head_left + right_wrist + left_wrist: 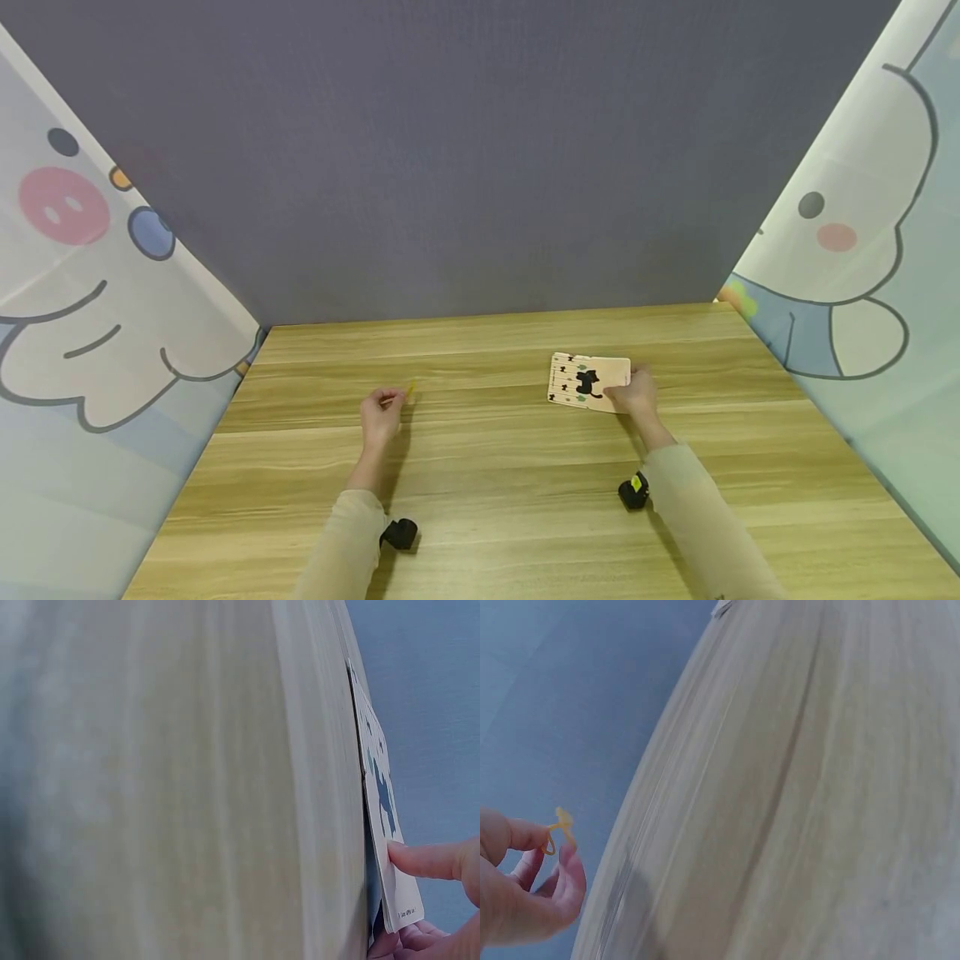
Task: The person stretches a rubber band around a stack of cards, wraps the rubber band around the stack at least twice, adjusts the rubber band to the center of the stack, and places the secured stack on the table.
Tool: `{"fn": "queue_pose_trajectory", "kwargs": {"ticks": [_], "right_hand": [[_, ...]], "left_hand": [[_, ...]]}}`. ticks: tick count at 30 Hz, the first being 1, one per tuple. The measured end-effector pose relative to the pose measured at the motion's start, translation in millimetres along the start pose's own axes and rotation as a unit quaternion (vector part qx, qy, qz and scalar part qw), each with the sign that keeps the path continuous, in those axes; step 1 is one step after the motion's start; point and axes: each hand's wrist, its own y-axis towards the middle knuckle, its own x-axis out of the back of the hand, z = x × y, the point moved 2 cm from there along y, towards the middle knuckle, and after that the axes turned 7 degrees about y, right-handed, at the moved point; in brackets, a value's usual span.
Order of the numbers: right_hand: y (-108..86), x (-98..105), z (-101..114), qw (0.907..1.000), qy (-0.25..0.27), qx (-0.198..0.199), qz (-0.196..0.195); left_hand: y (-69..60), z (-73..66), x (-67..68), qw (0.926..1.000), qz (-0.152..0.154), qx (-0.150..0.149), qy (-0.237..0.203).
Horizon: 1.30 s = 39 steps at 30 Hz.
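Left of centre in the head view, the left hand [380, 412] pinches a small yellow looped band [565, 818] between thumb and fingers, the gap between them narrow. In the left wrist view, the band shows at the lower left, with a paler piece sticking up. Right of centre in the head view, the right hand [636, 390] grips the right end of a cat-printed card [570, 385], thumb on its face and other fingers beneath. The right wrist view shows layered edges along the card; whether it holds anything inside, I cannot tell. Both hands are over a wood-grain table [480, 467], well apart. A dark grey panel [480, 167] fills the upper middle of the frame, between cartoon-printed hangings [67, 333] at left and right.
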Motion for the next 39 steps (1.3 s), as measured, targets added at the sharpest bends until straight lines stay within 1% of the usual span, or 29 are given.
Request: {"fn": "queue_pose_trajectory", "kwargs": {"ticks": [2,5,8,12,15,18,21,25,32,34,39], "right_hand": [[-1.6,0,0,1.0,0.005,0.002,-0.001],[-2.3,1,-2,0.9999,0.015,0.004,0.0],[-1.9,1,-2,0.9997,0.025,0.002,0.0],[-2.1,1,-3,0.9994,0.036,0.0,0.002],[-3.4,1,-3,0.9992,0.041,0.001,0.002],[-5.1,1,-2,0.9992,0.04,0.006,-0.002],[-6.3,1,-2,0.9994,0.032,0.01,-0.006],[-7.3,1,-2,0.9994,0.031,0.013,-0.008],[-7.6,1,0,0.9986,0.042,0.028,-0.018],[-9.0,1,2,0.9981,0.053,0.025,-0.016],[-13.6,4,4,0.9972,0.072,0.013,-0.011]], "left_hand": [[-0.2,-0.5,-0.8,0.9989,0.012,0.01,-0.043],[-1.2,-1.5,-2.3,0.9938,0.035,0.017,-0.104],[-2.8,-3.0,-3.5,0.9905,0.045,0.005,-0.13],[-3.4,-4.6,-4.5,0.9872,0.046,0.004,-0.152],[-3.5,-5.3,-6.0,0.9853,0.048,0.005,-0.164],[-4.1,-5.8,-8.0,0.9836,0.059,0.006,-0.17],[-5.2,-6.4,-10.1,0.9829,0.072,0.003,-0.169],[-6.3,-7.5,-12.5,0.9831,0.076,0.001,-0.166],[-8.6,-9.7,-14.8,0.9843,0.072,-0.015,-0.161],[-9.6,-10.1,-14.9,0.9845,0.069,-0.02,-0.16],[-11.5,-12.3,-15.0,0.9856,0.049,-0.033,-0.158]]}}
